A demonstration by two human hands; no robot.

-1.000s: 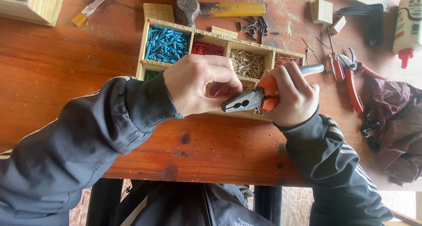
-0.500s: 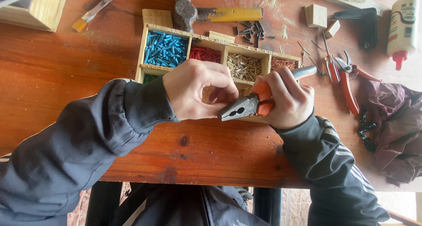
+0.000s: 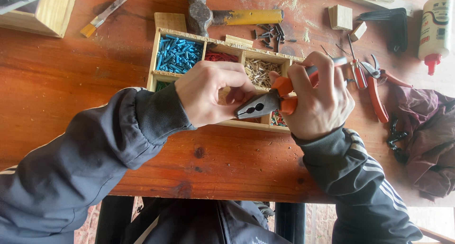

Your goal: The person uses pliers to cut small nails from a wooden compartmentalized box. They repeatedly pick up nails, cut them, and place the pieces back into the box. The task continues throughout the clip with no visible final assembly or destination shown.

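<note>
Right hand: centre right of the frame, fingers wrapped tight around the handles of orange-handled steel combination pliers. Plier nose points left, toward the left hand; jaws pressed together at the tip.

Left hand: centre of the frame, fingers curled inward and bunched at the plier nose. Whether they pinch some small piece there cannot be told; the fingers hide it.

Both hands sit above a shallow wooden compartment tray on a reddish-brown wooden tabletop. Tray contents, left to right along the upper row: blue plastic wall plugs, red plastic pieces, pale small fasteners. Lower compartments mostly covered by the hands.

Upper centre: steel-headed hammer with yellow handle, lying flat just above the tray; small pile of dark nails to its right.

Upper left: small flat paintbrush with pale handle; light wooden box corner.

Right of the hands: red-handled pruning shears, near a red-handled screwdriver.

Upper right: small wooden block; black hex-key set; white glue bottle with red nozzle.

Right edge: crumpled maroon cloth.
</note>
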